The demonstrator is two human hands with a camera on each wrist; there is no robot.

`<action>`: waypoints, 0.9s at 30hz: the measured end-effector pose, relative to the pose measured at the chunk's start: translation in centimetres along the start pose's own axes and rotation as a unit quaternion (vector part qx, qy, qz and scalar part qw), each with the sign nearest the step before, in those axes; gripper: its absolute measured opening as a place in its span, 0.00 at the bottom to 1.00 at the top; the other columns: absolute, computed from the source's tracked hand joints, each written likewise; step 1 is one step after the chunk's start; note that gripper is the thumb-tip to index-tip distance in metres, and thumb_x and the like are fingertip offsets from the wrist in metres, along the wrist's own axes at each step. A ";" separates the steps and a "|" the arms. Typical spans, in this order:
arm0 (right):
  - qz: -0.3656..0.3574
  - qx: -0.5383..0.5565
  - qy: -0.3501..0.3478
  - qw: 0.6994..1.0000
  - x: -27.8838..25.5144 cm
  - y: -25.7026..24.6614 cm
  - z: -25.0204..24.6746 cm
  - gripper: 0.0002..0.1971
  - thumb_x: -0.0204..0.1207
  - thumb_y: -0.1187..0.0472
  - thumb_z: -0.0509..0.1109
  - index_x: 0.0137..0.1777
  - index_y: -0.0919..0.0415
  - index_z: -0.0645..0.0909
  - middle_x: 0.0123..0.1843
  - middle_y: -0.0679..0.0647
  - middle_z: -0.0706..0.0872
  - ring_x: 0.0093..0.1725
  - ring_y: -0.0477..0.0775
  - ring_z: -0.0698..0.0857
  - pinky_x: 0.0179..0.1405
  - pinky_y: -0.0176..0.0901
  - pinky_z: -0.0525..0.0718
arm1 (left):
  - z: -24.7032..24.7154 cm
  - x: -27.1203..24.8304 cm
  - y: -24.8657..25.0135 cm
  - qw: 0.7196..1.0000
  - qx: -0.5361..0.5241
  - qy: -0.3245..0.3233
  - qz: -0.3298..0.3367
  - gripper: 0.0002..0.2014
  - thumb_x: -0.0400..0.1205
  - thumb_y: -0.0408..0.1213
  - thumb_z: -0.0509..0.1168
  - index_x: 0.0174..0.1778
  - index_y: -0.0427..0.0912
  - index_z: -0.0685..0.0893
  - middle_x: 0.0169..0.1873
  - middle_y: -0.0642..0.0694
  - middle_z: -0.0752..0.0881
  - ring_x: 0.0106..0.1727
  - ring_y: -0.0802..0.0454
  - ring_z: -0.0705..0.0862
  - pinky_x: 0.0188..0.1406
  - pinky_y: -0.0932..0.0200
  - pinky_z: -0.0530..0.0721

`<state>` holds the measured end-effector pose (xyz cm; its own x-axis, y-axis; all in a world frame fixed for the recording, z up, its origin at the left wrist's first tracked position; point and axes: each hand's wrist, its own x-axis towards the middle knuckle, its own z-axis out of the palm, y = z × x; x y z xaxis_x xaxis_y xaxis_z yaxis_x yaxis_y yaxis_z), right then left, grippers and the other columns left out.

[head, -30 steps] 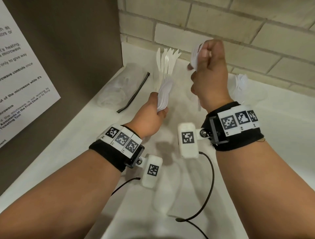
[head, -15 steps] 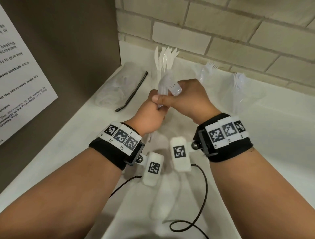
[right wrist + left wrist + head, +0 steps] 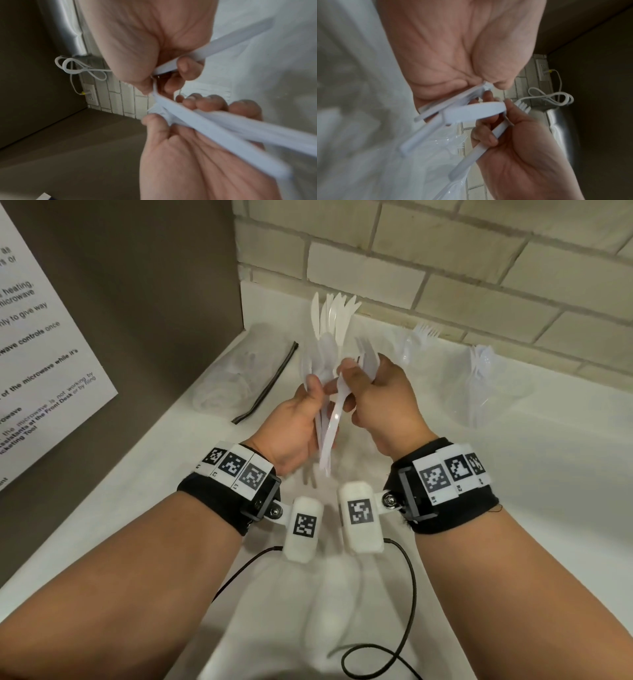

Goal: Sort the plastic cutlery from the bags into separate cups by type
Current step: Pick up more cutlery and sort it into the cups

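Above the white table (image 3: 513, 491), the left hand (image 3: 294, 426) grips a fanned bundle of white plastic cutlery (image 3: 334, 337) by the handles, while the right hand (image 3: 383, 405) beside it pinches one fork (image 3: 368, 359) by its handle.

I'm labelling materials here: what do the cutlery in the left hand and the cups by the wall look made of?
Cutlery bundle: opaque white plastic, glossy, with highlights on thin moulded handles. Cups: likely clear thin plastic; the counter shows through them.
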<state>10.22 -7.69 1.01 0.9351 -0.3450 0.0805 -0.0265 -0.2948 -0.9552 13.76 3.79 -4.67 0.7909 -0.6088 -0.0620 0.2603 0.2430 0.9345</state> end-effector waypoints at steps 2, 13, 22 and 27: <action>-0.019 0.019 0.050 0.998 0.0 -0.1 -0.2 0.05 0.85 0.57 0.59 0.47 0.53 0.73 0.34 0.53 0.91 0.27 0.44 0.85 0.27 0.35 0.77 | -0.1 0.2 0.0 1.000 -0.002 0.027 -0.001 0.17 0.89 0.45 0.51 0.69 0.45 0.75 0.40 0.44 0.81 0.32 0.56 0.79 0.38 0.58 0.78; -0.021 -0.033 0.037 0.999 1.3 -0.8 -1.1 0.11 0.71 0.61 0.77 0.51 0.57 0.81 0.33 0.45 0.82 0.24 0.37 0.78 0.25 0.31 0.74 | 0.1 0.0 0.2 0.996 0.052 0.066 0.010 0.08 0.87 0.34 0.56 0.60 0.46 0.76 0.41 0.49 0.83 0.37 0.55 0.80 0.43 0.55 0.80; -0.005 -0.037 0.056 0.998 1.8 -0.8 0.1 0.09 0.71 0.58 0.77 0.42 0.66 0.85 0.37 0.58 0.88 0.36 0.56 0.86 0.39 0.49 0.85 | 0.5 -0.4 0.0 0.993 0.105 0.042 0.016 0.06 0.86 0.32 0.58 0.55 0.46 0.75 0.40 0.48 0.81 0.35 0.53 0.81 0.47 0.48 0.83; -0.029 -0.013 0.092 0.995 1.7 -1.3 0.3 0.06 0.76 0.58 0.73 0.40 0.50 0.80 0.47 0.59 0.89 0.49 0.59 0.88 0.52 0.53 0.86 | 0.2 -0.5 0.0 0.988 0.143 0.049 0.016 0.05 0.87 0.32 0.57 0.55 0.47 0.75 0.41 0.48 0.81 0.33 0.54 0.77 0.37 0.56 0.80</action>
<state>11.99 -7.65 2.28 0.8547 -0.4839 0.1880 0.0140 -0.3405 -0.9401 13.28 3.96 -4.56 0.8497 -0.5247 -0.0510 0.0773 0.0285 0.9966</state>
